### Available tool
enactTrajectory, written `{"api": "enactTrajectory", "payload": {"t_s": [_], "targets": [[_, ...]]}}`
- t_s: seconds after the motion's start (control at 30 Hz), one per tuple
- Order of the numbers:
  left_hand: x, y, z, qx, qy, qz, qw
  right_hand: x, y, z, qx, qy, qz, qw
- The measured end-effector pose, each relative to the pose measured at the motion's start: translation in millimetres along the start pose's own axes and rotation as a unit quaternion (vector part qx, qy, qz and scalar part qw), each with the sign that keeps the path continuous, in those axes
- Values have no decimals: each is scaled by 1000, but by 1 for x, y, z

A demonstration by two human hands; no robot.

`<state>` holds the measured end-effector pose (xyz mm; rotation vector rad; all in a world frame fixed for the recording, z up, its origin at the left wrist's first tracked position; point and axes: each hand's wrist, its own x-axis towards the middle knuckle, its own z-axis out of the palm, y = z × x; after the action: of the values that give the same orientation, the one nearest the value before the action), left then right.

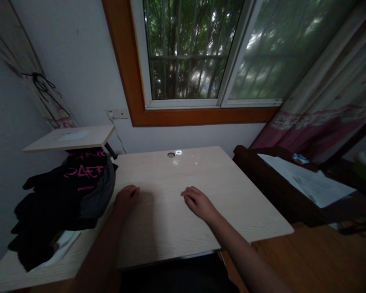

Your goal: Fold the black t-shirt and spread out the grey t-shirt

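My left hand [127, 197] rests on the light wood-grain table [171, 221], its fingers curled into a loose fist with nothing showing in it. To its left is a heap of dark clothes [64, 195] with pink lettering, close to my forearm but apart from the hand. My right hand [198, 202] lies on the tabletop farther right, also curled loosely around nothing that I can see. Bare tabletop separates the two hands.
A small raised shelf [70, 138] stands behind the clothes, with a paper on it. The table has a round cable hole [171, 155] near its back edge. A wall socket [116, 114] has a cable plugged in. Right of the table is dark brown furniture [274, 183] bearing a white sheet [305, 179].
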<state>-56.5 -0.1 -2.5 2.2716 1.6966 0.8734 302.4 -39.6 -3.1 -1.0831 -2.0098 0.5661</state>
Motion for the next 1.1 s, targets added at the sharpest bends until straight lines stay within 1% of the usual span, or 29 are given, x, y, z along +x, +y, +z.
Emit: {"api": "enactTrajectory", "payload": {"t_s": [0.3, 0.43, 0.9, 1.1], "targets": [[-1, -3, 2, 5, 7, 11, 1000, 2, 1, -1, 8, 2, 5, 1000], [-1, -4, 2, -10, 0, 9, 1000, 4, 1, -3, 2, -2, 8, 1000], [-2, -1, -1, -29, -2, 17, 999, 4, -1, -4, -4, -3, 7, 1000], [-2, 2, -3, -46, -3, 10, 999, 4, -2, -4, 0, 1, 14, 1000]]}}
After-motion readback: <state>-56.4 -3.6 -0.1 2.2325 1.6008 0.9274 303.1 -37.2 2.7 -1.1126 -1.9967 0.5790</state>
